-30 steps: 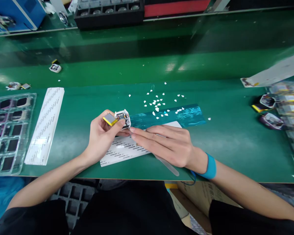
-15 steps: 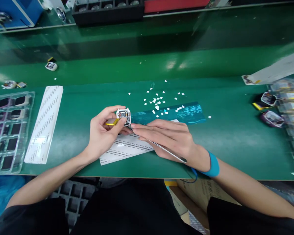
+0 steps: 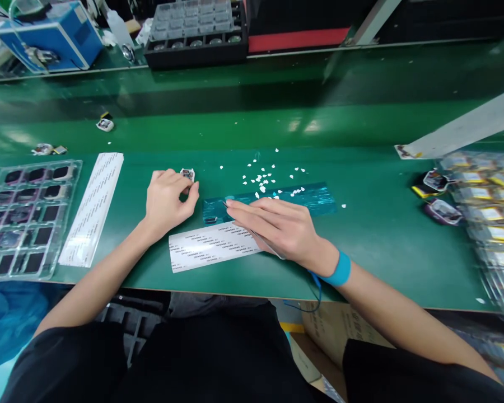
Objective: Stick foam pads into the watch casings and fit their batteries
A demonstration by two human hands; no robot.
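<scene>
My left hand (image 3: 170,196) is curled, thumb and index finger bent into a ring, and the small white watch case (image 3: 187,174) shows at its far side against the fingers. Circuit parts are visible inside the case; my hand hides the rest and the yellow battery. My right hand (image 3: 277,224) pinches metal tweezers (image 3: 273,249), their tips pointing left over a strip of blue film (image 3: 323,198). On the film's left end lies a small dark piece (image 3: 210,220). A white printed sheet (image 3: 205,249) lies nearer me, partly under my right hand.
Small white stickers (image 3: 260,179) are scattered beyond the film. At left are a white printed strip (image 3: 93,210) and a clear tray (image 3: 76,184) of watch cases. Opened cases (image 3: 443,212) and stacked trays (image 3: 499,212) stand at right. A shelf with a black tray (image 3: 195,53) runs behind.
My left hand has moved away from the tweezers with the watch case, up and left, and turned knuckles up. The tweezers now hover above the film. The view has tilted up a little.
</scene>
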